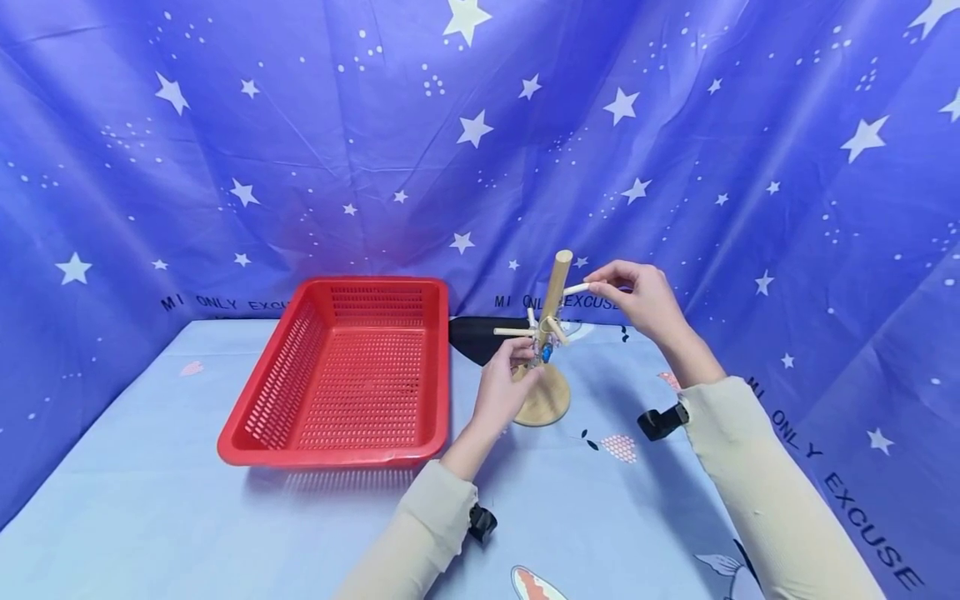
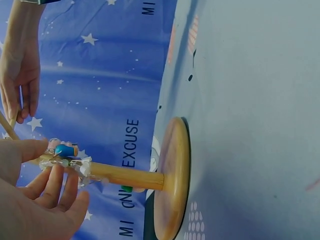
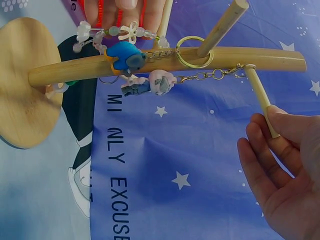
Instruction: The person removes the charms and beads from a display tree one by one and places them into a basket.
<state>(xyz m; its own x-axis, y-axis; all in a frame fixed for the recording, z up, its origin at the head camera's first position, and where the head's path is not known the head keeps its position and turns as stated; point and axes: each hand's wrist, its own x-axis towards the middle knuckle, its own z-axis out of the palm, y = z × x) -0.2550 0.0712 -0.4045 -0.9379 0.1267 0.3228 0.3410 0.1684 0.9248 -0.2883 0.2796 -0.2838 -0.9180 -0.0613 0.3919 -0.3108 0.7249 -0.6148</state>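
Observation:
A wooden peg stand with a round base stands on the table. My right hand pinches the end of its upper right peg between thumb and forefinger. A keychain with a pink-and-grey figure hangs from that peg. My left hand is at the post's left side, fingers loosely bent and thumb apart, fingertips right at a beaded strand with a metal bow. A blue figure keychain hangs by its gold ring from another peg.
A red perforated basket stands left of the peg stand. A pale blue printed cloth covers the table, and a purple starry curtain hangs behind. Something green shows low behind the post.

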